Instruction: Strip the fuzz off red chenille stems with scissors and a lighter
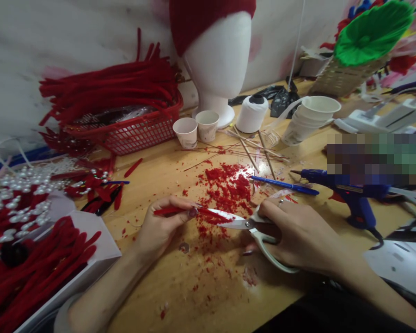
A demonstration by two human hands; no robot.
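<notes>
Between the thumb and fingers of my left hand point(168, 222) is pinched a red chenille stem point(213, 215), pointing right. My right hand point(291, 231) grips a pair of scissors point(260, 229) by its pale handles. Their blades lie along the stem's right end, touching or overlapping it; I cannot tell how far apart the blades are. Under and beyond the blades, a scatter of red fluff clippings point(227, 187) covers the wooden table point(152, 296). Just past the scissors rests a blue pen point(284, 185).
A red basket point(142, 134) heaped with red stems stands at the back left, near paper cups point(185, 132), a foam head point(222, 60) and a thread spool point(252, 115). A blue glue gun point(357, 199) lies right. A white box point(100, 249) of stems sits left.
</notes>
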